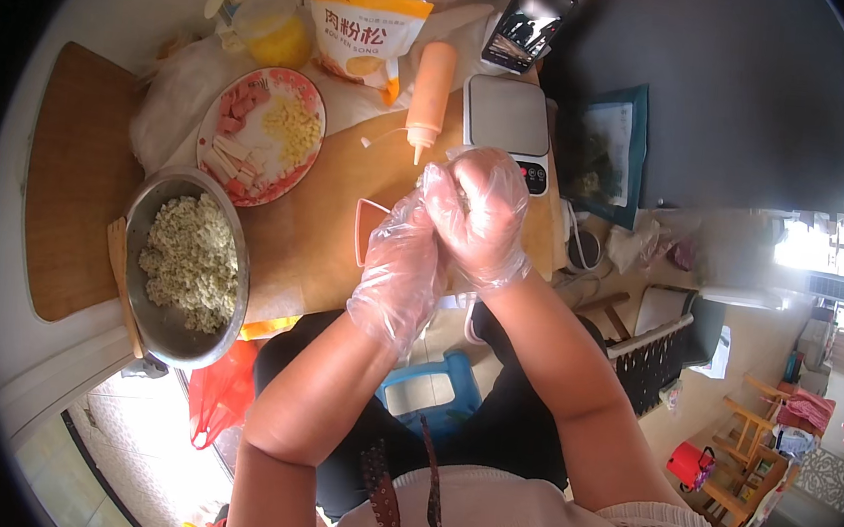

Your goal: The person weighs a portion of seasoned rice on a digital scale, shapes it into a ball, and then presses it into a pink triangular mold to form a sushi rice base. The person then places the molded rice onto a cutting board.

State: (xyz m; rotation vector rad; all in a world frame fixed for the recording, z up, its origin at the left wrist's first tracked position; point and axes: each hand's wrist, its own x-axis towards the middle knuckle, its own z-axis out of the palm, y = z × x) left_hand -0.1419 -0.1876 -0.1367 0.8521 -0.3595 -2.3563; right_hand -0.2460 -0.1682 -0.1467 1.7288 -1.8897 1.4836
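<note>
My left hand [403, 262] and my right hand [483, 212], both in clear plastic gloves, are cupped tightly together over the table's front edge. A little of a pale, speckled rice lump [463, 201] shows between the fingers; most of it is hidden. Just beyond them an orange squeeze bottle [431, 91] lies with its nozzle towards me. A kitchen scale [506, 116] sits beyond my right hand. To the left, a steel bowl [240, 278] holds seasoned rice [192, 262]. Behind it, a red-rimmed plate [245, 131] carries cut pink sausage, crab-stick pieces and yellow corn.
A wooden spatula [123, 282] rests against the bowl's left rim. At the back stand a meat-floss pouch [367, 29], a tub with yellow contents [273, 32] and a propped phone [531, 28]. A teal packet [612, 156] lies right of the scale. A blue stool [464, 388] is below.
</note>
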